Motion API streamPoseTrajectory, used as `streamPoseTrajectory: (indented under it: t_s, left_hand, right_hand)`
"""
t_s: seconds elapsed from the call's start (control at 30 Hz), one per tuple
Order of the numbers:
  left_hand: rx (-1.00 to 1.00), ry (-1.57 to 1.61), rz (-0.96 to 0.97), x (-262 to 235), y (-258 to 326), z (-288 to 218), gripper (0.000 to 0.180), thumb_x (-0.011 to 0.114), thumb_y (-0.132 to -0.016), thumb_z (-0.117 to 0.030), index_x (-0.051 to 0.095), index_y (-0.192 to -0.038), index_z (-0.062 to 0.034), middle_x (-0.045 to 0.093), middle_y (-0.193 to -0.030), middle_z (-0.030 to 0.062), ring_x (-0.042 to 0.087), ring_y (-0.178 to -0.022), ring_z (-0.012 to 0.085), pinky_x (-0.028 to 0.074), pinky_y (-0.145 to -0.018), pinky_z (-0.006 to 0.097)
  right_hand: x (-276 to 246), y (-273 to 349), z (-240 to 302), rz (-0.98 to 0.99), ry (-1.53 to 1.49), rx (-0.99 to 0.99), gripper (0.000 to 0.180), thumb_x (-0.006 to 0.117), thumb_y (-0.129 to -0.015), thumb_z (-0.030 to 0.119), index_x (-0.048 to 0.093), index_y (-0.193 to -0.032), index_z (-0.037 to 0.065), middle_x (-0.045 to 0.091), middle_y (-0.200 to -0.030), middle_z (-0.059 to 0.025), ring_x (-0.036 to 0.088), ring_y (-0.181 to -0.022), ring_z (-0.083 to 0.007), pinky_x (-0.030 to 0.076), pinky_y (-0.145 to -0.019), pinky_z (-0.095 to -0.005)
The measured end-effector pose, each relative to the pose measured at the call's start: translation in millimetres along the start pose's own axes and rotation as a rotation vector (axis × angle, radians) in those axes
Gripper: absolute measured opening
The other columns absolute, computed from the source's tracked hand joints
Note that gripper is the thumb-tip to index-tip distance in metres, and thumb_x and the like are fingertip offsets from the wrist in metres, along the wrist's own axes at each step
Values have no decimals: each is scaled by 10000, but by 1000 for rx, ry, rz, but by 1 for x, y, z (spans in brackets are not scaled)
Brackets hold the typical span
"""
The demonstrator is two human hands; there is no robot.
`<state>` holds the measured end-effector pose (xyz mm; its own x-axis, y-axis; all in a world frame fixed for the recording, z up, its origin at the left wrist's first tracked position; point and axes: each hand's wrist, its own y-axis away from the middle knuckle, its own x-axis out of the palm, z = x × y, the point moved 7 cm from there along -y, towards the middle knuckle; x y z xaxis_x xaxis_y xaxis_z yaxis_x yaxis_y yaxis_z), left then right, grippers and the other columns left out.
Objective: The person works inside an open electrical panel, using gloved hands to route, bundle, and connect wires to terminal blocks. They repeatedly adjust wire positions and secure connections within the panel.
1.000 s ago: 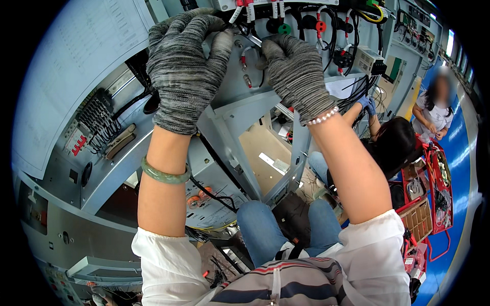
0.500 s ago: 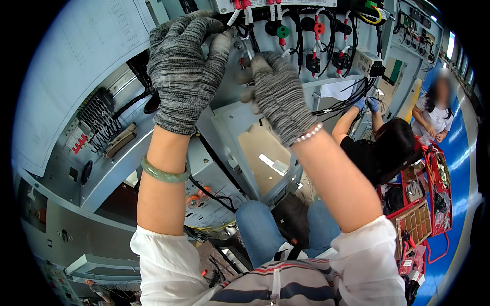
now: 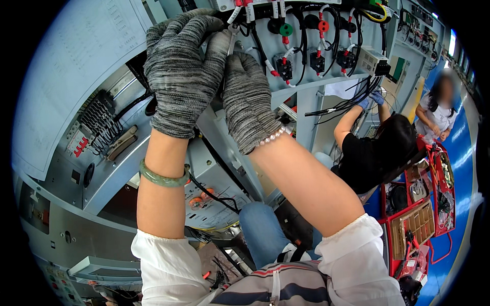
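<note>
From afar, I have the right hand closed around a metal wrench, its head before the grey panel, left of a green knob. The left hand curls beside it; I cannot tell what it holds. I would seat the wrench squarely, turn gently, and keep knuckles off the black wires.
</note>
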<state>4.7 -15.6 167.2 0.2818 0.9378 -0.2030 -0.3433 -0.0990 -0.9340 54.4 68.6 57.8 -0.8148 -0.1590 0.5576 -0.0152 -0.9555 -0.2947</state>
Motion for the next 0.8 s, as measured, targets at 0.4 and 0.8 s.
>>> streamPoseTrajectory:
  t_s: [0.4, 0.8]
  left_hand:
    - [-34, 154, -49, -7, -7, -13, 99, 655, -699, -66, 633, -790, -34, 639, -877, 131, 570, -835, 310, 421, -806, 387]
    - [-37, 188, -55, -8, -6, -12, 102, 653, -709, -63, 637, -803, -27, 637, -887, 138, 565, -840, 311, 421, -800, 385]
  right_hand:
    - [11, -1, -6, -9, -237, -14, 234, 428, -962, 177, 543, -1021, -18, 623, -882, -110, 585, -787, -161, 476, -726, -286]
    - [7, -3, -2, -55, -62, -77, 269, 441, -955, 206, 561, -1026, -23, 632, -914, -132, 604, -812, -183, 482, -736, -303]
